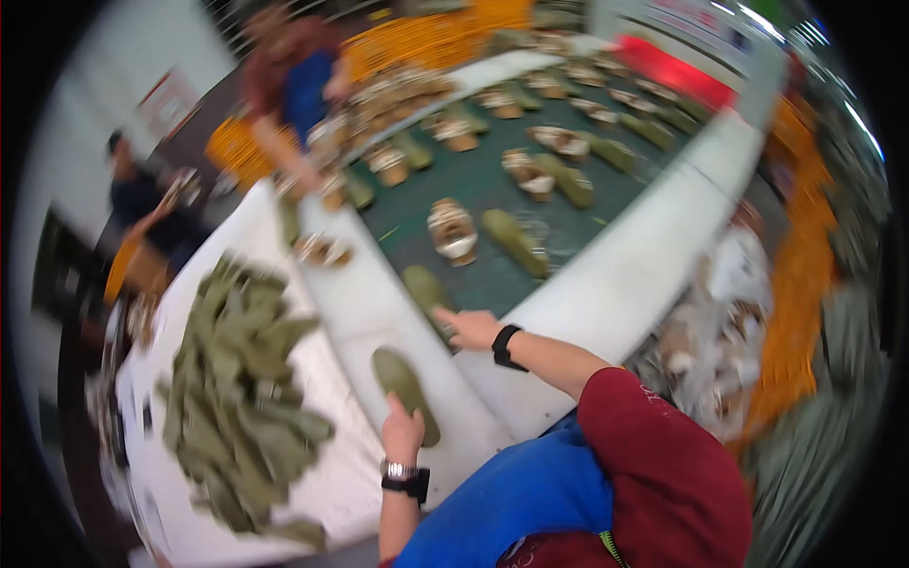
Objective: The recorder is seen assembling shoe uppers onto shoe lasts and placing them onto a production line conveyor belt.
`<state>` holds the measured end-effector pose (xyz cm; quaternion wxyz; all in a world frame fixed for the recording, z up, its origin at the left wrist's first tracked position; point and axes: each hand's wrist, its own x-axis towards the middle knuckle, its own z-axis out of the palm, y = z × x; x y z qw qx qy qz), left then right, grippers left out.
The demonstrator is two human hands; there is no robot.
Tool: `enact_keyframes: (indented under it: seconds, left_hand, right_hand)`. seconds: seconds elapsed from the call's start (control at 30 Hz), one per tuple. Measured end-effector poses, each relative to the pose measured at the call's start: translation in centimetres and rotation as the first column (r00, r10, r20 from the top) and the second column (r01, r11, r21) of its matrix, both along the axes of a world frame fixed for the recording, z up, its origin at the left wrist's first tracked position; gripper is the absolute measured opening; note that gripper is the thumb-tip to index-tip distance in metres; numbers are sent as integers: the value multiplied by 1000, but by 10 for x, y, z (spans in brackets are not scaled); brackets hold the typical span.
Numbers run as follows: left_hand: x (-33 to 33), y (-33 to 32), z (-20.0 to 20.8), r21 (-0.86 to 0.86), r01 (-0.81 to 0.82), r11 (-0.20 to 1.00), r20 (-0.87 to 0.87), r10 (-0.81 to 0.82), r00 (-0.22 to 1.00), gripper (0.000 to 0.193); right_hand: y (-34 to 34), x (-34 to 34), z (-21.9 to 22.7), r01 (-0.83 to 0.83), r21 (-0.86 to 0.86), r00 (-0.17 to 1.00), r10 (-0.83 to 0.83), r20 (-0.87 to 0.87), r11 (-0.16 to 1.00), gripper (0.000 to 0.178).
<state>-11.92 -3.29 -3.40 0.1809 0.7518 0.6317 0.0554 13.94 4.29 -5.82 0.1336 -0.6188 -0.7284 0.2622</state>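
My left hand (402, 433) grips the lower end of an olive-green shoe sole (401, 376) over the white table ledge, thumb and fingers at its edges. Ahead and to the right, my right hand (471, 329) holds the near end of another olive-green sole (423, 284), which lies by the edge of the green conveyor belt (398, 204). Some of its fingertips are blurred. On the belt beyond them, a brown-and-white shoe upper (452, 231) sits beside a further sole (512, 237). More such pairs stand in rows farther back.
A large heap of olive-green soles (241, 388) lies on the white table to the left. A person in a blue apron (308, 95) works across the belt; another person (147, 194) is at far left. Orange crates (407, 45) line the back; bagged uppers (724, 331) lie right.
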Motion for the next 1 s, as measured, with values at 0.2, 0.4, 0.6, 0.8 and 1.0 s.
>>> enact_keyframes:
  seconds: [0.2, 0.4, 0.6, 0.8, 1.0]
  left_hand:
    - [-19, 6, -1, -207, -151, 967, 118, 178, 977, 72]
    - [73, -21, 107, -206, 389, 898, -216, -430, 877, 76]
    - [174, -76, 121, 81, 744, 664, -168, -726, 666, 62]
    - [326, -221, 152, -18, 978, 206, 28, -978, 206, 57]
    - [387, -319, 161, 157, 987, -44, 68, -996, -56, 47]
  right_hand:
    - [-165, 79, 40, 280, 149, 952, -255, -166, 948, 36]
    - [-431, 181, 126, 851, 369, 444, -887, -125, 374, 29]
    - [-698, 207, 247, 434, 852, -178, -955, -238, -293, 23]
    - [-947, 236, 325, 396, 805, -748, -664, 5, -441, 36]
    - [-1047, 327, 343, 760, 425, -415, -870, -266, -492, 107]
